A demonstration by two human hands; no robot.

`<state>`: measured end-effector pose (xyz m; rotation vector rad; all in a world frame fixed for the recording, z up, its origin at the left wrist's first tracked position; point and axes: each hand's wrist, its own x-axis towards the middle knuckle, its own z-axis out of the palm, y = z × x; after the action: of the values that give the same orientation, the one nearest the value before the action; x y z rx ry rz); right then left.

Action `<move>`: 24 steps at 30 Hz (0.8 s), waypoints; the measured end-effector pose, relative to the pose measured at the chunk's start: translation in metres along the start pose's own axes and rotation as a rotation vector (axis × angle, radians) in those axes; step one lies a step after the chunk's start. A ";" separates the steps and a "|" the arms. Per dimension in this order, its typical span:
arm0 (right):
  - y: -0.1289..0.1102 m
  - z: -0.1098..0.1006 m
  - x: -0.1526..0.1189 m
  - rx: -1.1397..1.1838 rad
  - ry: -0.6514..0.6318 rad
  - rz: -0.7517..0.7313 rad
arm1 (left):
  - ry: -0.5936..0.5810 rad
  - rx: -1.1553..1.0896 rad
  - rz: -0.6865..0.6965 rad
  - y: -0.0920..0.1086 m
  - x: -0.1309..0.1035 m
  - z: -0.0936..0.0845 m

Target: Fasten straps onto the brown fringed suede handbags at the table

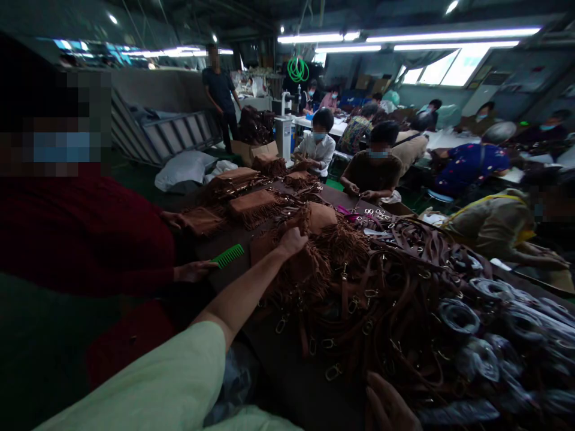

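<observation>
My left hand reaches out over the table, its fingers closed on the edge of a brown fringed bag. More fringed leather, another bag, lies right under that wrist. Low in the view, my right hand rests by the table's near side, fingers stretched out and nothing seen in them; its lower part is cut off by the frame. Beside it spreads a tangled heap of dark brown straps with metal clips, such as a ring clasp.
On the left, a co-worker in a red sleeve holds a green comb beside a fringed bag. Stacked bags lie farther back. Plastic-wrapped coils cover the right side. Several people sit across the table.
</observation>
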<state>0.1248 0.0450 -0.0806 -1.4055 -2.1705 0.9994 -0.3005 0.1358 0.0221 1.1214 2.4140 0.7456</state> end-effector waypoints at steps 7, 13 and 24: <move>-0.082 -0.014 0.019 0.187 0.115 -0.297 | -0.260 -0.836 0.164 0.085 -0.175 0.077; -0.027 -0.060 0.002 0.649 0.182 0.110 | -0.494 -1.012 -0.115 0.062 -0.229 0.122; 0.058 -0.079 -0.015 0.995 0.026 0.697 | -0.217 -1.226 -0.904 0.026 -0.330 0.223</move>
<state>0.2191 0.0747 -0.0679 -1.5567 -0.8082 1.8927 0.0350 -0.0405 -0.1017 -0.3368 1.4538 1.3030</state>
